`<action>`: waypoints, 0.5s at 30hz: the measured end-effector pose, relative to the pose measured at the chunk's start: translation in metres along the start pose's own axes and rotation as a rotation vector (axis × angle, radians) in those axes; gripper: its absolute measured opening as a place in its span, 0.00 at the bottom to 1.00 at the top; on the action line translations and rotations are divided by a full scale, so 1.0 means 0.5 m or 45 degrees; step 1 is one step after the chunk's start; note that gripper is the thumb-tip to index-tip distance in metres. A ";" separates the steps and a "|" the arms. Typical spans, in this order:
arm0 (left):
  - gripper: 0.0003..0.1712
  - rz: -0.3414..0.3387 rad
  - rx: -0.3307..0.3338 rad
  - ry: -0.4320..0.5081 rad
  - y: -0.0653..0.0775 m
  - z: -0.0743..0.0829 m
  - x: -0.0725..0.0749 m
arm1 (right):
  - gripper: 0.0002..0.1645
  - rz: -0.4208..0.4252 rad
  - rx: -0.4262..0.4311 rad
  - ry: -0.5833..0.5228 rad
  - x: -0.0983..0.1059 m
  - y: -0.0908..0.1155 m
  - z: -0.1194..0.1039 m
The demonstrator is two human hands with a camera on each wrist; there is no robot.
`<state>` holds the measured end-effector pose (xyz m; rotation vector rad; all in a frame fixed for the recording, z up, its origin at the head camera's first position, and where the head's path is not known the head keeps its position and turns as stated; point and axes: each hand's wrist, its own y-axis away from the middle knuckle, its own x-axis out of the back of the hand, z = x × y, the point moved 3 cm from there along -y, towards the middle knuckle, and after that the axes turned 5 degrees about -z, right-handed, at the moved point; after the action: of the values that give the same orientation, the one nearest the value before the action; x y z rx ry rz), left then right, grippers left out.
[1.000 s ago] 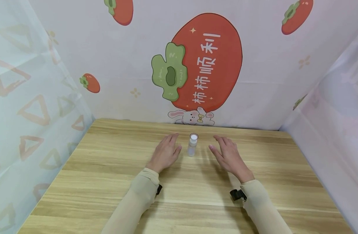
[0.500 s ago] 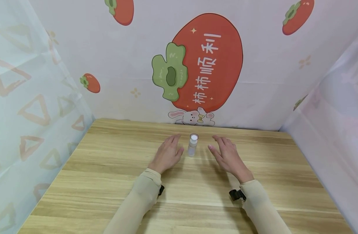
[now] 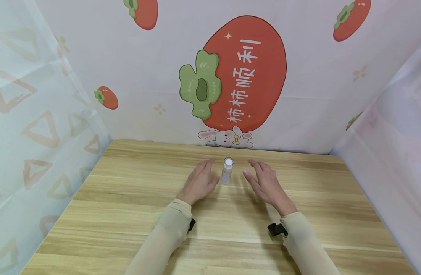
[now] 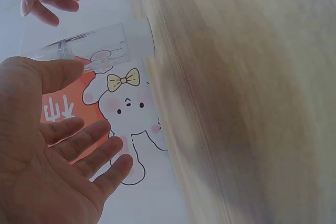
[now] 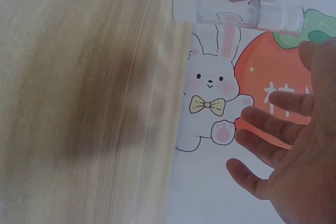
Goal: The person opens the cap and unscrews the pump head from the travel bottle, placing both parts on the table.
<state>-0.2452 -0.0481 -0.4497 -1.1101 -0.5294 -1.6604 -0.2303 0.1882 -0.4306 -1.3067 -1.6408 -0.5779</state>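
Note:
A small clear bottle (image 3: 226, 172) with a white base and a see-through cap stands upright on the wooden table between the two hands. Close on its left is the left hand (image 3: 199, 181), fingers spread and relaxed, thumb toward the bottle. The right hand (image 3: 266, 184) is held on the other side, a bit farther off, its fingers loosely extended. Both hands hold nothing. In the left wrist view the bottle (image 4: 100, 45) shows beyond the thumb of the left hand (image 4: 63, 145). The right wrist view has the bottle (image 5: 236, 9) above the open fingers of the right hand (image 5: 283, 140).
The wood-grain table (image 3: 134, 214) ends at a white backdrop (image 3: 141, 126) printed with persimmons and a rabbit. Patterned white sheets (image 3: 35, 126) hang along both sides. Black straps with small cameras (image 3: 277, 230) sit at the wrists, below beige sleeves.
The left hand has edged to the right, nearer the bottle. The right hand has drifted slightly left toward it. The bottle stays standing in place.

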 end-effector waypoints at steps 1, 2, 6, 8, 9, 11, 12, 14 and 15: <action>0.37 -0.001 0.001 0.006 0.000 0.001 0.000 | 0.37 0.000 -0.001 -0.002 0.000 -0.001 -0.001; 0.38 -0.004 0.005 0.013 -0.001 0.002 -0.001 | 0.37 0.001 -0.002 -0.003 0.000 -0.001 -0.001; 0.39 -0.029 0.019 0.051 -0.003 0.005 -0.004 | 0.37 0.000 -0.006 -0.009 -0.001 -0.002 -0.004; 0.39 -0.041 0.025 0.067 -0.003 0.005 -0.006 | 0.37 -0.001 -0.005 -0.013 -0.002 -0.002 -0.005; 0.40 -0.049 0.031 0.075 -0.003 0.005 -0.008 | 0.37 -0.001 -0.002 -0.013 -0.002 -0.002 -0.005; 0.40 -0.059 0.034 0.092 -0.003 0.005 -0.010 | 0.37 -0.001 0.001 -0.015 -0.003 -0.003 -0.005; 0.40 -0.063 0.038 0.102 -0.003 0.006 -0.012 | 0.37 0.000 0.002 -0.015 -0.004 -0.003 -0.005; 0.40 -0.071 0.045 0.126 -0.003 0.007 -0.015 | 0.37 0.002 0.003 -0.017 -0.004 -0.003 -0.006; 0.41 -0.075 0.049 0.137 -0.003 0.008 -0.016 | 0.37 0.003 0.004 -0.018 -0.004 -0.003 -0.006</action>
<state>-0.2447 -0.0406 -0.4544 -0.9793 -0.5269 -1.7428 -0.2303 0.1841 -0.4307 -1.3129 -1.6512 -0.5655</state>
